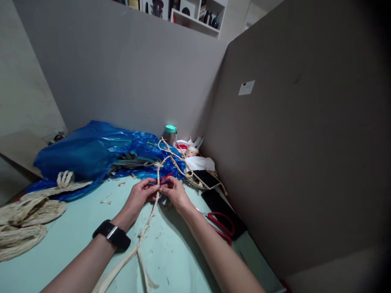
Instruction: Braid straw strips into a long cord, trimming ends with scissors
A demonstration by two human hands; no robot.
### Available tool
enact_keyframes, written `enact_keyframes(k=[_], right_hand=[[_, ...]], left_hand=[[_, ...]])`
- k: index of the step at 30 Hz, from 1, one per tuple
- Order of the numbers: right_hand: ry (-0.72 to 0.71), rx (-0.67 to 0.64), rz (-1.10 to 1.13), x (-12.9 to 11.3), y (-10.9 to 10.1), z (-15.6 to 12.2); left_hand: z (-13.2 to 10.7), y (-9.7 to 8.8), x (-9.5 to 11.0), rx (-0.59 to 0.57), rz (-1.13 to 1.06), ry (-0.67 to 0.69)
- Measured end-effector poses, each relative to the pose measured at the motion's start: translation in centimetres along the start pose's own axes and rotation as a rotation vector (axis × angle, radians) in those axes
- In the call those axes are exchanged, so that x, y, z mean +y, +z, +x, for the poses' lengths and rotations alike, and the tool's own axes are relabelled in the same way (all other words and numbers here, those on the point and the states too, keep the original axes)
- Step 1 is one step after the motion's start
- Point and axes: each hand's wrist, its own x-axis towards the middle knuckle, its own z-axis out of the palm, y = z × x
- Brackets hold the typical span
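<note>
A pale plant-fibre cord (148,223), twisted or braided, runs up the table between my hands. My left hand (143,192), with a black watch (111,235) on the wrist, pinches the cord from the left. From the right, my right hand (174,193) pinches it at almost the same spot, the fingertips of both hands nearly touching. Just above the fingers a thin red strand (166,176) shows; whether it is tied to the cord I cannot tell. Beyond the hands the cord loops (174,156) towards the back. Below, it parts into loose flat strands (116,270).
A blue plastic bag (82,152) covers the back left, with coiled braided fibre (33,209) in front of it. Red-handled scissors (224,224) lie by a black flat object (220,203) at right. Behind are a phone (207,179) and a green-lidded bottle (170,134). Grey partitions (131,77) enclose the table.
</note>
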Motion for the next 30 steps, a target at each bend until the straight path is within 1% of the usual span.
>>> enact_keyframes(k=[6,9,12,15,20,24,27,30], right_hand=[[0.03,0.038,-0.186,0.9,0.7,-0.1],[0.021,0.04,-0.287,0.6,0.7,-0.6],[-0.001,0.014,-0.378,0.0,0.4,-1.1],[-0.01,0.021,-0.435,-0.3,0.3,-1.3],[0.024,0.032,-0.434,-0.1,0.5,-1.1],[-0.015,0.006,-0.403,-0.1,0.7,-1.2],[-0.047,-0.004,-0.354,-0.1,0.7,-1.2],[-0.03,-0.003,-0.266,0.1,0.7,-1.1]], left_hand=[[0.2,-0.1,-0.2,0.052,0.041,-0.005],[0.2,-0.1,-0.1,0.055,0.023,-0.015],[0.1,-0.2,0.2,0.052,-0.002,-0.025],[0.1,-0.3,0.3,0.047,-0.005,-0.031],[0.2,-0.2,0.4,0.044,0.028,0.0],[0.2,-0.1,0.5,0.038,0.051,0.026],[0.2,-0.1,0.4,0.061,0.057,0.034],[0.3,-0.2,0.3,0.075,0.053,0.026]])
